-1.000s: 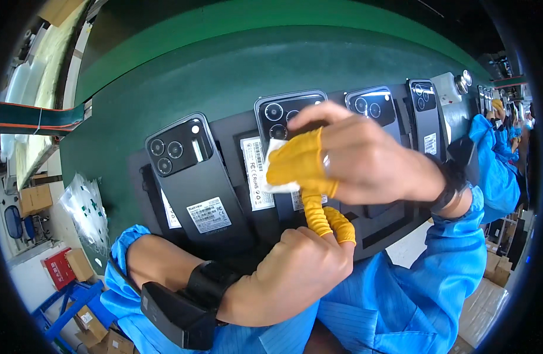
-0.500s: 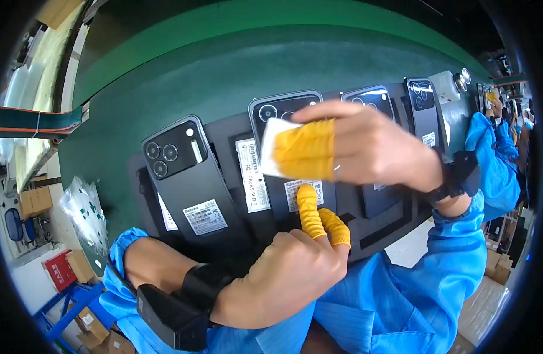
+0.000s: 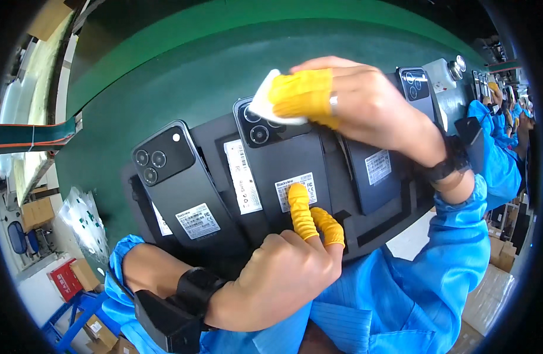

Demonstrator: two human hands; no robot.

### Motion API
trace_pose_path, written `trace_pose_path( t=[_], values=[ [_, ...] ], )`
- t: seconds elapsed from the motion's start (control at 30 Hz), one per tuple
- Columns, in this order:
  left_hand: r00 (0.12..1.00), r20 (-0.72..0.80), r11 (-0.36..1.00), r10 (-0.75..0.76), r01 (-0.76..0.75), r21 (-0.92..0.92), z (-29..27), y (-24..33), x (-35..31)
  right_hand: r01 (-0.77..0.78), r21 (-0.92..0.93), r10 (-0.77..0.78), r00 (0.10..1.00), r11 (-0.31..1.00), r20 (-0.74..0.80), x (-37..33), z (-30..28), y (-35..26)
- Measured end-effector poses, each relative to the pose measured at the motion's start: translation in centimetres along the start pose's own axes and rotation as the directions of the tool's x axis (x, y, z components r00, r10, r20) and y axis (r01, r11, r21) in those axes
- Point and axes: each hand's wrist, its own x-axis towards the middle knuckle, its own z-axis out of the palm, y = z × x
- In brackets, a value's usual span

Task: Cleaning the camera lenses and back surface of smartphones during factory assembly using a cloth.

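My right hand (image 3: 354, 94) has yellow finger cots and is closed on a folded white wiping cloth (image 3: 262, 101). The cloth lies over the camera block of the middle dark grey smartphone (image 3: 301, 156) and hides part of its lenses. On that phone's white label, the yellow-covered fingertip of my left hand (image 3: 283, 265) rests; one finger is stretched out, another bent beside it, the others curled under. A second smartphone (image 3: 192, 189) lies to the left, back up. To the right, a third smartphone (image 3: 366, 183) is partly covered by my right arm.
A dark grey tray (image 3: 215, 131) with cut-outs bears the phones on a green work surface (image 3: 206, 76). Farther right are another phone (image 3: 418, 91) and a clear bottle (image 3: 439, 76) with a metal top. Plastic bags (image 3: 83, 218) hang at the left edge. Other people in blue sit far right.
My right hand has moved up with the cloth, from beside the label to the top of the middle phone's camera block. The left fingertip stays on the label; the view has shifted slightly.
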Motion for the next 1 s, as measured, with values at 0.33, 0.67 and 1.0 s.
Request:
trace_pose_path(
  t=[0.33,0.67,1.0],
  values=[
    [1.000,-0.007,0.999,-0.016,0.016,0.037,0.2,0.3,0.3,0.042,0.001,-0.042,0.998,0.999,-0.039,1.0,0.9,-0.9],
    [1.000,-0.019,0.999,-0.017,0.018,0.047,0.1,0.3,0.2,-0.117,-0.099,0.123,0.991,0.988,0.057,-1.6,-1.9,-0.7],
    [1.000,-0.023,1.000,-0.020,0.019,-0.008,-0.2,-0.2,-0.2,0.030,0.018,-0.030,1.000,0.999,0.002,1.8,0.7,-1.0]
  ],
)
